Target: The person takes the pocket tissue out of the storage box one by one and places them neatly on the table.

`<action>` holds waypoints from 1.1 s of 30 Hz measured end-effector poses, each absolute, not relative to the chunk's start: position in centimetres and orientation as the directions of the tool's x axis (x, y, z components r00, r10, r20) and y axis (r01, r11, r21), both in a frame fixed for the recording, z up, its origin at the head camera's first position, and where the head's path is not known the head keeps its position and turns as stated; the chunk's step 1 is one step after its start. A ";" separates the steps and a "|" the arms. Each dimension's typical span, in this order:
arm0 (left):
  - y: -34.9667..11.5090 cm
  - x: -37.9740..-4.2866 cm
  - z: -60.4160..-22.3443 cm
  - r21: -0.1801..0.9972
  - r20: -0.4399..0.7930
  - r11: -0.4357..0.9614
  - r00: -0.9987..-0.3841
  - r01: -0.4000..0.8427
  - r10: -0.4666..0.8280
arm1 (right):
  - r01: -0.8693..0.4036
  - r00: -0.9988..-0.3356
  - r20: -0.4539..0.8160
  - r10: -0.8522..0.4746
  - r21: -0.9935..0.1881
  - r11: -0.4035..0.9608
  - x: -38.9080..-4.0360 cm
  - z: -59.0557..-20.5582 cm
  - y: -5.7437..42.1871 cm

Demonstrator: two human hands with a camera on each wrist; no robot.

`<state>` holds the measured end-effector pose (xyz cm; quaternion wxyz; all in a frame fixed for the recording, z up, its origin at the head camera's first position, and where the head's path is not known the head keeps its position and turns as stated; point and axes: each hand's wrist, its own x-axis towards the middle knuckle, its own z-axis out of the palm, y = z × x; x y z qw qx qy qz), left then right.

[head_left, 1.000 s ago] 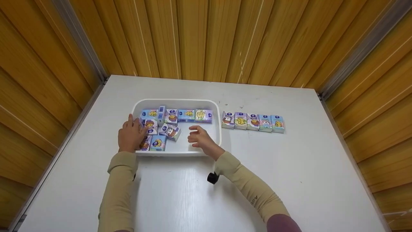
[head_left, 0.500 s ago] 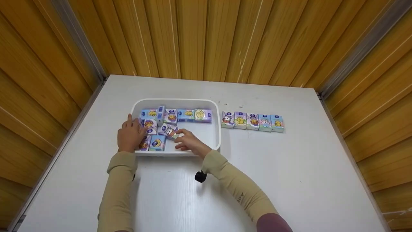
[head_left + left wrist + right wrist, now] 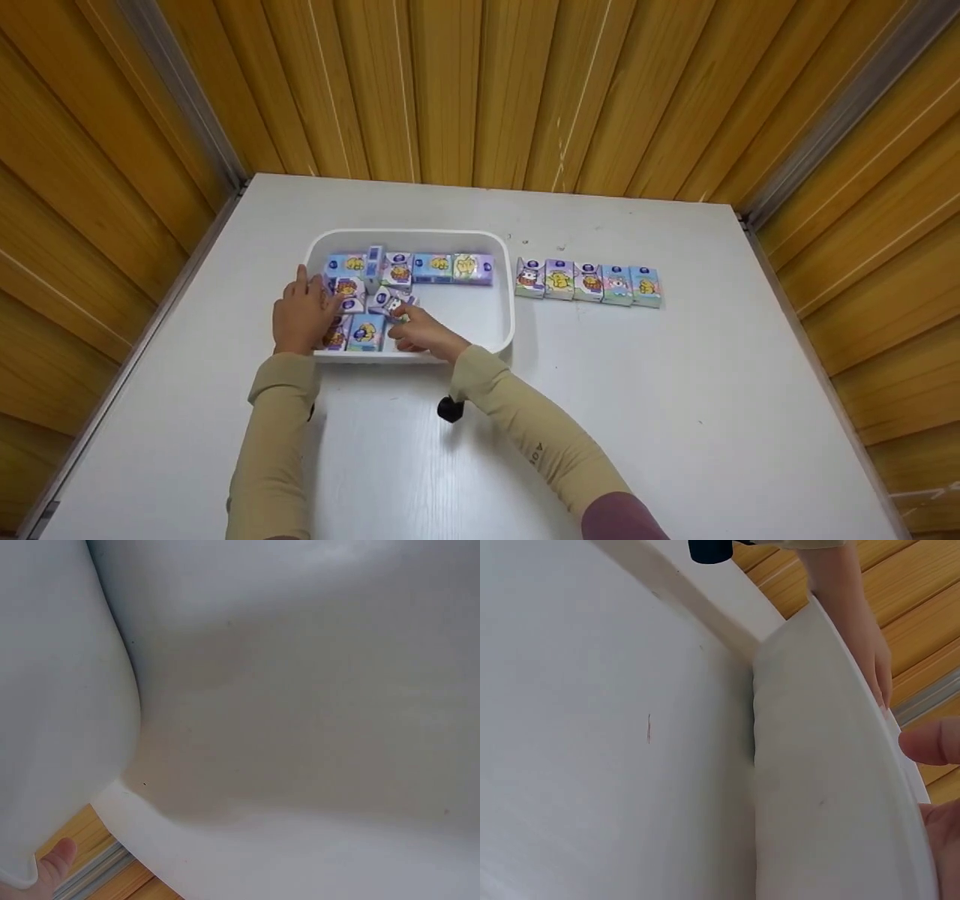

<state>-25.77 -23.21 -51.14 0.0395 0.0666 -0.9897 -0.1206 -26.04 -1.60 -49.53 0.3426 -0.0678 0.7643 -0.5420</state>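
Observation:
A white tray [image 3: 512, 300] holds several small tissue packs [image 3: 367, 330] printed with cartoon animals, mostly toward its left and back. My left hand [image 3: 300, 319] rests across the tray's left rim, fingers extended and thumb over the packs beside it. Inside the tray, my right hand [image 3: 424, 331] pinches a tilted pack with a cat picture [image 3: 384, 298], covering its lower right end. In the right wrist view, the right thumb [image 3: 934, 742] shows above the tray wall, and the pack is hidden. The left wrist view shows only one digit of the left hand [image 3: 58, 862] at the tray corner.
A row of several tissue packs [image 3: 589, 282] stands side by side on the white table [image 3: 675, 390], right of the tray. One pack [image 3: 375, 266] stands on edge in the tray. Wood-look panels [image 3: 480, 90] enclose the table at the back and sides.
My right hand has moved left inside the tray, from bare tray floor to the tilted cat pack, its fingers closing on it. The left hand stays on the left rim.

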 end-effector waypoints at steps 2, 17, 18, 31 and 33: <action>-23.2 -25.8 -51.1 0.241 0.059 0.962 -0.988 -0.127 -0.145 | 0.241 -0.756 -0.437 -0.486 -0.878 0.414 -26.0 -49.7 -2.0; -23.1 -25.9 -51.1 0.248 0.059 0.962 -0.990 -0.112 -0.131 | 0.383 -0.721 -0.504 -0.476 -0.862 0.333 -26.3 -50.0 -3.4; -23.1 -25.9 -51.1 0.249 0.060 0.962 -0.990 -0.111 -0.130 | 0.420 -0.710 -0.516 -0.480 -0.857 0.300 -26.4 -50.0 -3.3; -23.4 -25.9 -51.0 0.240 0.056 0.962 -0.988 -0.127 -0.144 | 0.636 -0.642 -0.529 -0.554 -0.772 0.000 -27.0 -50.2 -2.4; -23.4 -25.9 -51.0 0.239 0.049 0.963 -0.988 -0.129 -0.144 | 0.640 -0.642 -0.517 -0.566 -0.768 -0.024 -27.0 -50.2 -2.5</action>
